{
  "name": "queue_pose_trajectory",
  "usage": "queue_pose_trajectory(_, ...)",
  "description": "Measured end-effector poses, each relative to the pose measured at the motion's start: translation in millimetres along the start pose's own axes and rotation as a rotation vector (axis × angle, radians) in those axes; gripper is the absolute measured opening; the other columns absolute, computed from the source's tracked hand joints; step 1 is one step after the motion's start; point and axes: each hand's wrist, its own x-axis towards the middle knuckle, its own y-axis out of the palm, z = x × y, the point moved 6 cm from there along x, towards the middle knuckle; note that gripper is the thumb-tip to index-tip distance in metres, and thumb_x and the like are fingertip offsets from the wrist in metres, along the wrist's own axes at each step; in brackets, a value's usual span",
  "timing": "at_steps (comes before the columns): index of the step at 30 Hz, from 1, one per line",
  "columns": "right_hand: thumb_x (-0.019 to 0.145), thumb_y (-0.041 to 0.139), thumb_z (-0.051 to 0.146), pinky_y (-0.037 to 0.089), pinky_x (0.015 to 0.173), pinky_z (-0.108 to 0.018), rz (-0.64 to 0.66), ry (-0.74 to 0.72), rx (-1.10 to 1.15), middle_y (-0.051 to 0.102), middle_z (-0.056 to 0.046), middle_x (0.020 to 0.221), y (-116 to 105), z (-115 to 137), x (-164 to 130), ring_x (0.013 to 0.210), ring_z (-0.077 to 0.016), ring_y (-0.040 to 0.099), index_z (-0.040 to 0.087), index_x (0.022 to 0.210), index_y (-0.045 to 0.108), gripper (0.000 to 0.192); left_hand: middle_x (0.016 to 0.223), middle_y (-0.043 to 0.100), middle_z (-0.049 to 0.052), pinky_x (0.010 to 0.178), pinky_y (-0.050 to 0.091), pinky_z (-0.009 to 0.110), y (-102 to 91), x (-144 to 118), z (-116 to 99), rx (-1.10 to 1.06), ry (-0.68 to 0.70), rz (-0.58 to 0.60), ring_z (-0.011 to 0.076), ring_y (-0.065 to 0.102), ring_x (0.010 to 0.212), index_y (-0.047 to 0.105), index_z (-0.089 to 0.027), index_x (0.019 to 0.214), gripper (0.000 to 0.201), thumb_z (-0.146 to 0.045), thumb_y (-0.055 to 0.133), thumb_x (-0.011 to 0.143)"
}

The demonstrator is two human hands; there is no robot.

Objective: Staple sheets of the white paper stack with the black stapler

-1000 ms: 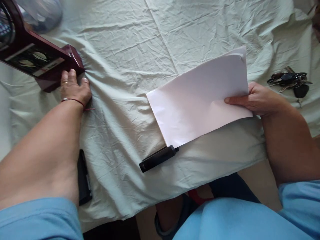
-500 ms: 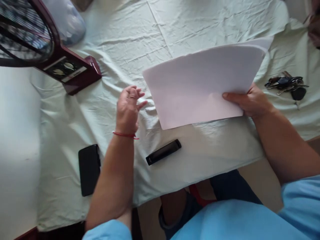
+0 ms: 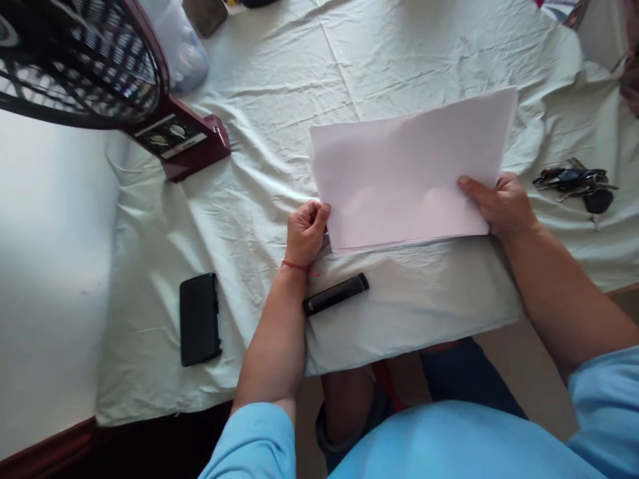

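A stack of white paper sheets (image 3: 409,179) is held just above the cloth, tilted, its lower edges slightly out of line. My right hand (image 3: 504,203) grips the stack at its lower right corner, thumb on top and fingers underneath. At the left edge of the sheets, my left hand (image 3: 308,229) is closed, with the thumb at the paper's margin and the fingers curled. A black stapler (image 3: 337,295) lies below the paper, close to my left forearm.
A pale green cloth (image 3: 399,319) covers the table. On the left lie a black phone (image 3: 200,319) and a dark red electric racket on its stand (image 3: 194,143), with a translucent plastic container (image 3: 184,56) behind. A key bunch (image 3: 576,183) is at the right.
My left hand has moved right and closed at the sheets' left edge. The sheets have flattened and lowered somewhat, with my right hand still gripping them. The camera view has shifted slightly.
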Motion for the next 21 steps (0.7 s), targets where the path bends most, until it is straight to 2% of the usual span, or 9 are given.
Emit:
queue_pose_trajectory(2, 0.065, 0.109, 0.059, 0.065, 0.081, -0.03, 0.001, -0.018, 0.002, 0.086, -0.012, 0.12, 1, 1, 1, 0.093, -0.0188, 0.074, 0.019, 0.103, 0.08, 0.062, 0.059, 0.044, -0.006, 0.048, 0.028, 0.029, 3.4, 3, 0, -0.014, 0.012, 0.028, 0.0115, 0.034, 0.051, 0.059, -0.026, 0.076, 0.066, -0.082, 0.092, 0.088)
queue_pose_trajectory(5, 0.069, 0.107, 0.055, 0.066, 0.087, -0.031, 0.01, -0.044, 0.003, 0.086, -0.012, 0.122, 1, 2, 3, 0.096, -0.0196, 0.075, 0.019, 0.104, 0.079, 0.057, 0.068, 0.057, -0.003, 0.055, 0.037, 0.028, 6.6, 6, -3, -0.072, 0.043, 0.087, 0.0124, 0.047, 0.06, 0.066, -0.024, 0.08, 0.056, -0.065, 0.105, 0.079)
queue_pose_trajectory(9, 0.069, 0.105, 0.054, 0.068, 0.093, -0.032, 0.03, -0.073, 0.013, 0.087, -0.01, 0.124, 4, 3, 6, 0.099, -0.0202, 0.076, 0.021, 0.105, 0.079, 0.056, 0.063, 0.05, -0.005, 0.054, 0.032, 0.028, 3.7, 7, -5, -0.084, 0.038, 0.103, 0.0106, 0.04, 0.057, 0.062, -0.023, 0.073, 0.05, -0.048, 0.105, 0.077)
queue_pose_trajectory(13, 0.067, 0.103, 0.063, 0.071, 0.099, -0.038, 0.039, -0.084, 0.003, 0.086, -0.009, 0.125, 5, 2, 10, 0.107, -0.0248, 0.081, 0.026, 0.107, 0.077, 0.06, 0.057, 0.043, -0.007, 0.048, 0.024, 0.026, 0.0, 5, -4, -0.064, 0.007, 0.056, 0.0089, 0.032, 0.051, 0.058, -0.024, 0.069, 0.054, -0.051, 0.105, 0.077)
queue_pose_trajectory(15, 0.066, 0.102, 0.067, 0.071, 0.101, -0.042, 0.041, -0.077, -0.03, 0.086, -0.009, 0.126, 6, 0, 12, 0.114, -0.0275, 0.082, 0.028, 0.107, 0.076, 0.062, 0.059, 0.05, -0.006, 0.049, 0.03, 0.024, 0.7, 6, -5, -0.085, 0.003, 0.058, 0.0093, 0.039, 0.053, 0.063, -0.024, 0.071, 0.054, -0.052, 0.108, 0.072)
queue_pose_trajectory(18, 0.068, 0.1, 0.073, 0.071, 0.104, -0.045, 0.046, -0.083, -0.049, 0.086, -0.01, 0.129, 7, -1, 14, 0.123, -0.0302, 0.083, 0.029, 0.108, 0.076, 0.064, 0.072, 0.07, -0.002, 0.058, 0.047, 0.025, 2.3, 7, -5, -0.143, -0.006, 0.089, 0.0127, 0.057, 0.064, 0.072, -0.023, 0.077, 0.053, -0.048, 0.114, 0.058)
queue_pose_trajectory(19, 0.068, 0.1, 0.075, 0.071, 0.105, -0.046, 0.046, -0.088, -0.049, 0.086, -0.01, 0.131, 7, 0, 14, 0.125, -0.0306, 0.082, 0.03, 0.109, 0.076, 0.066, 0.074, 0.071, -0.001, 0.06, 0.049, 0.025, 2.3, 7, -6, -0.149, -0.005, 0.097, 0.013, 0.059, 0.066, 0.072, -0.023, 0.077, 0.052, -0.047, 0.114, 0.057)
queue_pose_trajectory(21, 0.068, 0.099, 0.077, 0.071, 0.106, -0.045, 0.046, -0.086, -0.059, 0.085, -0.01, 0.137, 8, 0, 14, 0.128, -0.0305, 0.082, 0.03, 0.113, 0.077, 0.069, 0.068, 0.065, -0.002, 0.056, 0.043, 0.024, 0.7, 7, -7, -0.123, 0.009, 0.101, 0.0109, 0.052, 0.061, 0.068, -0.022, 0.072, 0.051, -0.046, 0.112, 0.063)
